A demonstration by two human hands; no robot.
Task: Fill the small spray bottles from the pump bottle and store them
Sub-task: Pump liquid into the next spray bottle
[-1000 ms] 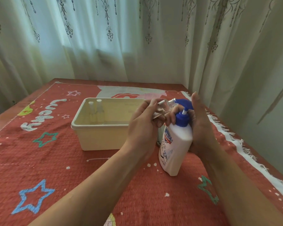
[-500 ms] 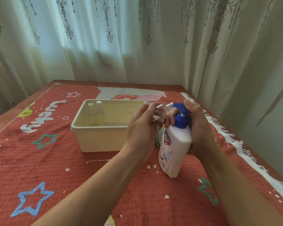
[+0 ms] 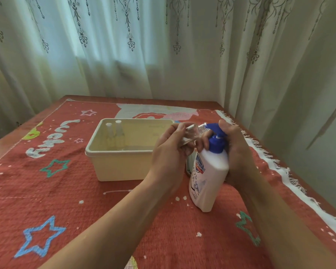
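Note:
A white pump bottle (image 3: 208, 177) with a blue pump head (image 3: 215, 136) leans on the red cloth right of centre. My right hand (image 3: 236, 152) wraps around its back, thumb over the pump head. My left hand (image 3: 171, 154) holds a small clear spray bottle (image 3: 194, 131) tilted, its open mouth at the pump's nozzle. Two small spray bottles (image 3: 115, 134) with white caps stand upright in the far left corner of the cream plastic tub (image 3: 120, 166).
A red patterned cloth (image 3: 66, 200) with stars and a white fringe (image 3: 275, 166) covers the table. Curtains (image 3: 144, 45) hang close behind it. Part of a grey-green object (image 3: 189, 167) shows between the tub and the pump bottle.
My right thumb pressed the blue pump head down half a second ago; now the head has risen a little again. The small bottle stays at the nozzle.

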